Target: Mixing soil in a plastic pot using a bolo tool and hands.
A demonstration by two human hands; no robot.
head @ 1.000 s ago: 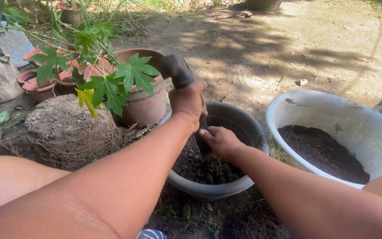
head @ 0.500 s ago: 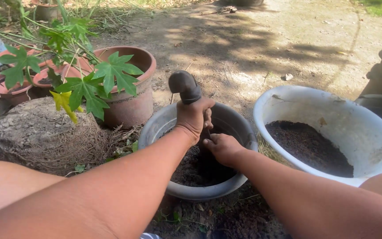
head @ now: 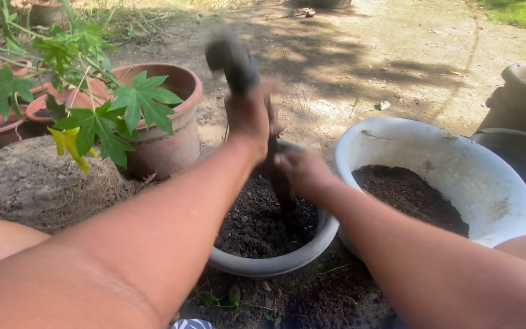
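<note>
The left hand has a clenched grip high on a dark tool, and the right hand grasps its shaft lower down. That two-handed hold steers the tip into the soil of the grey pot on the ground, beside a white basin of soil.

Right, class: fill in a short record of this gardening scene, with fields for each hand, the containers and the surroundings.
Left hand: grips a dark tool, blurred
Right hand: lower on the tool, over the soil
Grey pot: holds dark soil, tool tip in it
White basin: to the right, partly filled with soil
Clay pot: to the left, behind a leafy plant
Root ball: on the ground, far left
</note>
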